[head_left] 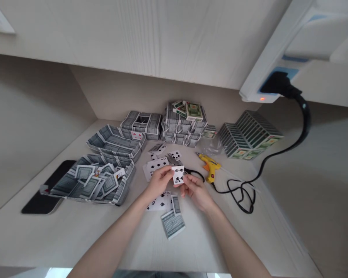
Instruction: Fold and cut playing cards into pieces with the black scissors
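A white playing card (178, 175) with black spades is pinched between my two hands, its face turned up. My left hand (160, 180) grips its left edge, and my right hand (195, 189) grips its lower right corner. Just behind my hands lie scissors (193, 172), partly covered by them. More spade cards (156, 164) are spread to the left and behind, some overlapping. Under my left wrist rest further face-up cards (161, 202). Nearer to me are a face-down grey patterned stack of cards (173, 224) and a narrow folded card piece (176, 204).
Left stand two open trays built from cards; the nearer tray (121, 193) holds loose cards and overlaps a dark flat device (40, 200). Card-built boxes (182, 127) are stacked behind. A yellow glue gun (211, 166) with a black cord (240, 193) lies right, near stacked card packs (249, 135).
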{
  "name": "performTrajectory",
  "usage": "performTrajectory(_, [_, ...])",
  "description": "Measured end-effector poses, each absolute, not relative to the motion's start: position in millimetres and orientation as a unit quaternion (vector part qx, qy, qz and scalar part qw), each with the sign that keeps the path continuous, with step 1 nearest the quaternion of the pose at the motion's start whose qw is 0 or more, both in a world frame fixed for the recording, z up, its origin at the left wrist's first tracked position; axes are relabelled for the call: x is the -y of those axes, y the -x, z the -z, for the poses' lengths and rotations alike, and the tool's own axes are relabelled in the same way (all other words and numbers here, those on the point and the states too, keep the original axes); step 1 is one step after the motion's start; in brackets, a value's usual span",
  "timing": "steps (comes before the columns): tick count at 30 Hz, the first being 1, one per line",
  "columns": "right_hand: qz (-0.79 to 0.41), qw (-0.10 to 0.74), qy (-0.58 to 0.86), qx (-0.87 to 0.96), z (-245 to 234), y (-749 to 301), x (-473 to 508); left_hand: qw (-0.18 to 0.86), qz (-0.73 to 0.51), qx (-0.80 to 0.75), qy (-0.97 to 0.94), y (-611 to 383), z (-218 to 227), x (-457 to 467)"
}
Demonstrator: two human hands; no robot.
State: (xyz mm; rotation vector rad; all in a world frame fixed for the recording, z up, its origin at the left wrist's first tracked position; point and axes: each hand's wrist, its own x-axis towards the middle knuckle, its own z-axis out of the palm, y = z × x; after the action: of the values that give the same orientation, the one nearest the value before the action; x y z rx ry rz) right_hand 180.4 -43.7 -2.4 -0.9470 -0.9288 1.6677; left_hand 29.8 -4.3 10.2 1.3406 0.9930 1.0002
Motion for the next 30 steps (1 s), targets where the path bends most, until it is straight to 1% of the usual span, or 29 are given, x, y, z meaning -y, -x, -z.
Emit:
performTrajectory(3, [-0.685,0.484,0.390,0.379,2.7,-180.7,43.6,0.620,-0.430,-0.417,-0.507,-33.2,-6.6,4.6])
performTrajectory(5, [-0.685,0.484,0.390,0.381,1.3,-181.2,43.4,0.669,-0.431,-0.386,-0.467,-35.9,-5.4,5.9])
performTrajectory(7, [-0.680,0.483,0.391,0.389,-0.1,-181.1,43.3,0.691,-0.434,-0.364,-0.450,-37.8,-5.6,7.8])
performTrajectory(10, [-0.638,0.480,0.428,0.423,0.0,-179.7,43.4,0.647,-0.435,-0.383,-0.496,-38.6,-7.4,11.0])
performTrajectory(12, [-0.579,0.469,0.478,0.466,1.5,-180.0,43.6,0.601,-0.421,-0.397,-0.551,-37.9,-7.6,12.3])
performTrajectory(14, [-0.490,0.453,0.533,0.520,3.4,-183.6,43.4,0.569,-0.412,-0.415,-0.579,-36.4,-6.1,11.6])
performTrajectory(18, [-0.256,0.447,0.604,0.609,7.9,-200.4,40.9,0.498,-0.419,-0.511,-0.562,-29.5,-2.0,3.9])
performTrajectory(19, [-0.224,0.435,0.616,0.618,9.4,-204.8,39.9,0.475,-0.425,-0.530,-0.559,-27.2,-1.8,1.8])
performTrajectory(22, [-0.184,0.355,0.660,0.636,15.0,-212.4,37.9,0.418,-0.437,-0.563,-0.563,-20.9,-3.8,-2.1])
performTrajectory(24, [-0.165,0.313,0.673,0.650,18.6,-212.3,37.8,0.403,-0.437,-0.580,-0.557,-18.6,-5.6,-2.8])
performTrajectory(27, [-0.153,0.303,0.667,0.663,22.4,-209.2,38.1,0.408,-0.433,-0.591,-0.545,-17.5,-5.5,-4.5])
performTrajectory(30, [-0.179,0.315,0.655,0.663,25.0,-208.6,37.2,0.410,-0.446,-0.577,-0.548,-17.1,-0.5,-9.4])
